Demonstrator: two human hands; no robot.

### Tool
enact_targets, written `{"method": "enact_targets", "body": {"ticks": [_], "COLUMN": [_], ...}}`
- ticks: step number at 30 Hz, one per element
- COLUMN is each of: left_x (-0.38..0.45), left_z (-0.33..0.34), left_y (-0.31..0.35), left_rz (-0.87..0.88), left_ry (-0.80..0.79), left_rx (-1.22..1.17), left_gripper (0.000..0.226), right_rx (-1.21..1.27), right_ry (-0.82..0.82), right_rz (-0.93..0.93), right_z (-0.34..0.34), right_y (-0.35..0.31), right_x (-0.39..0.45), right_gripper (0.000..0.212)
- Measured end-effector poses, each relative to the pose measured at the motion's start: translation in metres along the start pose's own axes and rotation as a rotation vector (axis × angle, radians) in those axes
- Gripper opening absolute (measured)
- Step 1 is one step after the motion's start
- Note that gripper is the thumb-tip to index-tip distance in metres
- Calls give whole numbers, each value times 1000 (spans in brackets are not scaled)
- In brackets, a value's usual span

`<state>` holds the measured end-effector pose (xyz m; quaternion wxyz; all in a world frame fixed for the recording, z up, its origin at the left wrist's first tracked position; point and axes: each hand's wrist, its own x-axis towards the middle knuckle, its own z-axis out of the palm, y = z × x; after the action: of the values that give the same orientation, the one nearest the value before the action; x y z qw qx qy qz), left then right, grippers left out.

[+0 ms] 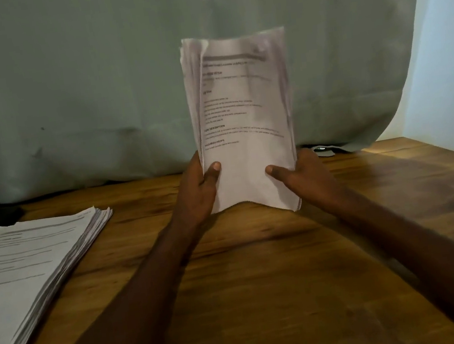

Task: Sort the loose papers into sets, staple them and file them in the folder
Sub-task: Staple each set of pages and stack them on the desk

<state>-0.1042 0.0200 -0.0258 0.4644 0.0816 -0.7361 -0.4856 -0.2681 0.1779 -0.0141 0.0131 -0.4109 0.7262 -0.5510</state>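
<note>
1. Far left: a thick stack of printed papers (28, 273) lies flat on the wooden table (263, 282), sheets fanned a bit at the near and right edges. Nobody's touching it, and it sits well apart from both hands.

2. Left hand (196, 190) grips the lower left edge of a bundle of papers (241, 118). Thumb is pressed on the front page, the other fingers go behind where I can't see them.

3. Middle: that bundle stands upright with the printed side facing the camera. Its bottom edge looks like it's at or just above the tabletop, can't tell if it actually touches. The sheets aren't squared up; the left side is splayed at the top and the bottom edge bows upward in the middle. Text is mostly too blurry to read.

4. Right hand (304, 173) holds the lower right edge the same way, thumb on the front.

5. Behind everything hangs a grey-green curtain (93, 88), with a small dark object (322, 150) peeking from under its hem, just right of the right hand.
</note>
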Motion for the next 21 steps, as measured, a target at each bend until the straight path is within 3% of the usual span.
{"method": "enact_targets", "body": {"ticks": [6,9,14,21], "left_x": [8,6,-1,-4], "left_z": [-17,-18,9,15], "left_y": [-1,-6,-7,-12], "left_rz": [-285,-226,-76,47], "left_ry": [-113,-74,66,106], "left_rx": [-267,-166,59,181], "left_gripper": [40,35,29,42], "right_rx": [25,-1,-88,-146], "right_ry": [-102,-62,169,196], "right_rz": [78,6,-148,-210], "right_z": [-5,1,16,21], "right_y": [1,-3,-6,-7], "right_x": [-4,-9,-16,-12], "right_gripper": [61,54,45,45]}}
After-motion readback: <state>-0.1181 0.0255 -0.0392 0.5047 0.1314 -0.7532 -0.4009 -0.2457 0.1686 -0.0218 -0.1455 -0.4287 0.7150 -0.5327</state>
